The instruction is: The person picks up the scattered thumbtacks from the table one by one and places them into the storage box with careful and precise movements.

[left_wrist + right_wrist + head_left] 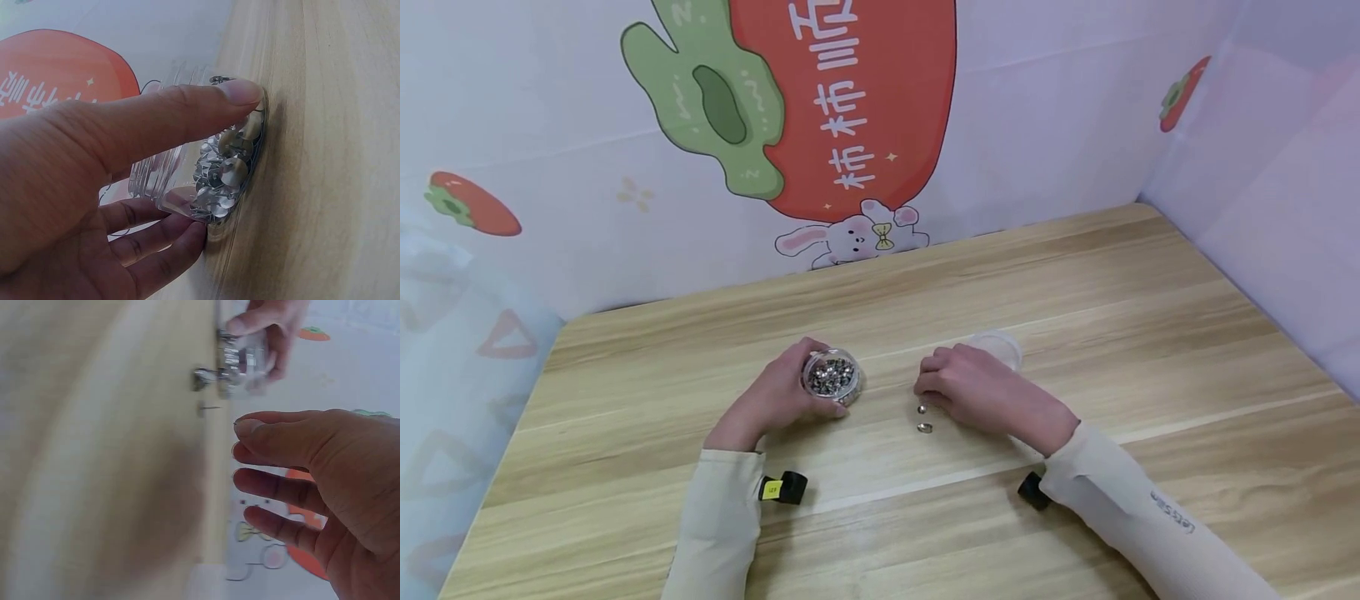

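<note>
My left hand [782, 387] grips a clear round jar [164, 178] at its side, thumb along one wall and fingers along the other. Silver thumbtacks [832, 377] fill its lower part. The jar stands on the table, its mouth uncovered. My right hand [966, 383] hovers just above the table, thumb [275, 436] against the index finger, the other fingers loosely extended. No thumbtack plainly shows in it. Beside its fingertips two loose thumbtacks lie, one nearer the fingers [922, 409] and another thumbtack [924, 427] a little closer to me.
A clear round lid [1003, 346] lies on the wooden table [880, 533] behind my right hand, which partly hides it. A printed cloth wall [1037, 125] rises along the table's far edge, and another cloth [1285, 208] hangs on the right.
</note>
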A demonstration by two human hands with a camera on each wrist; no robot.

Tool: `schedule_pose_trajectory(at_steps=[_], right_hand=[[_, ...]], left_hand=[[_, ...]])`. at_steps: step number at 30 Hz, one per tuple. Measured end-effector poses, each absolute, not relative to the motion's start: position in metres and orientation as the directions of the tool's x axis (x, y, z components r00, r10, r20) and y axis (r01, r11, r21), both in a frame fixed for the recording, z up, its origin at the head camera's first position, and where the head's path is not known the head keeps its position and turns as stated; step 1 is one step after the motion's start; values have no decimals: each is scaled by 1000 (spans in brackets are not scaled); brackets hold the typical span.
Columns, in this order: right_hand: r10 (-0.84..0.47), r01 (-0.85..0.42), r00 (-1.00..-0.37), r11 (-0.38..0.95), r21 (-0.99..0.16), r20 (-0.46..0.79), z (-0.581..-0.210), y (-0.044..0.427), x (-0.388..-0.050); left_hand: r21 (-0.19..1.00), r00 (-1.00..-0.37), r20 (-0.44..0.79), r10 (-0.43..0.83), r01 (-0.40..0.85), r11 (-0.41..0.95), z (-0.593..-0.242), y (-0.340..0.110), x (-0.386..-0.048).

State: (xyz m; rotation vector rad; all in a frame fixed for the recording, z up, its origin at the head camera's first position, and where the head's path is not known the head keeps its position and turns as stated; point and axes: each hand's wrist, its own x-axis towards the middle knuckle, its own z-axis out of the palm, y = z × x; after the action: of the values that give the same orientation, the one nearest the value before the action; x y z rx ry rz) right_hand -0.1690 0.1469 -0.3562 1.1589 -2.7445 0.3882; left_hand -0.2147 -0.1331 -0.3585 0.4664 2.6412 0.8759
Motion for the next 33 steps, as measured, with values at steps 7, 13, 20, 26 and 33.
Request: schedule_pose_trajectory(at_steps=[7, 13, 20, 26, 33], right_hand=[[-649, -756, -620, 645, -114, 442, -328, 156, -165], [-631, -747, -637, 648, -151, 443, -321, 156, -166], [-634, -698, -715, 678, -233, 296, -319, 120, -180], [-633, -670, -741, 676, -307, 223, -315, 80, -196], [-632, -656, -750, 671, -346, 196, -317, 62, -201]], left_hand=[[619, -897, -199, 395, 198, 760, -359, -134, -213], [620, -895, -210, 393, 189, 761, -358, -134, -214], [635, -894, -208, 397, 186, 750, -359, -133, -214], [649, -890, -210, 405, 183, 738, -359, -133, -214], [650, -886, -207, 415, 193, 735, -357, -134, -214]])
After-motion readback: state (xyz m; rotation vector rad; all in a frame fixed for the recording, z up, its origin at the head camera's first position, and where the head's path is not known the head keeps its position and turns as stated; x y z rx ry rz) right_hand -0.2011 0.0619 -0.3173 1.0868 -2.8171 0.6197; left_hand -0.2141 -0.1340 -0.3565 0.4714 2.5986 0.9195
